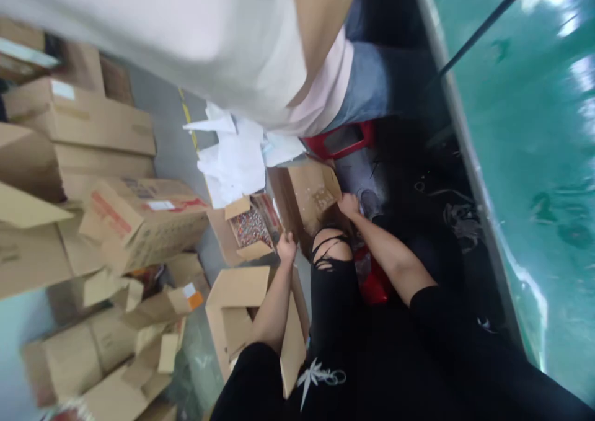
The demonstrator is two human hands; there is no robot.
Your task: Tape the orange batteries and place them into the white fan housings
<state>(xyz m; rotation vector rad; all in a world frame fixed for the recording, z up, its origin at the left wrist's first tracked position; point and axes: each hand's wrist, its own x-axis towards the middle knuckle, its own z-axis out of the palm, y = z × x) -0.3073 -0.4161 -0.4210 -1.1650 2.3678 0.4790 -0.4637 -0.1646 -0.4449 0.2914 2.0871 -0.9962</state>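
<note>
An open cardboard box [313,191] sits low in front of my knees, between my two hands. My left hand [287,248] is closed on its near left edge, thumb uppermost. On the other side, my right hand [348,204] grips the right edge of the same box. The inside shows bare brown card with small pale specks; its near part is hidden by my knee. Just left of it, a smaller open carton [217,226] holds many tiny multicoloured pieces [252,227], too small to name.
A person in a pale top [186,30] is close ahead, above a red stool [341,142]. White sheets [237,160] lie beyond the carton. An open box [237,284] stands by my left forearm. Stacked cartons [102,120] fill the left; a green tabletop [534,160] borders the right.
</note>
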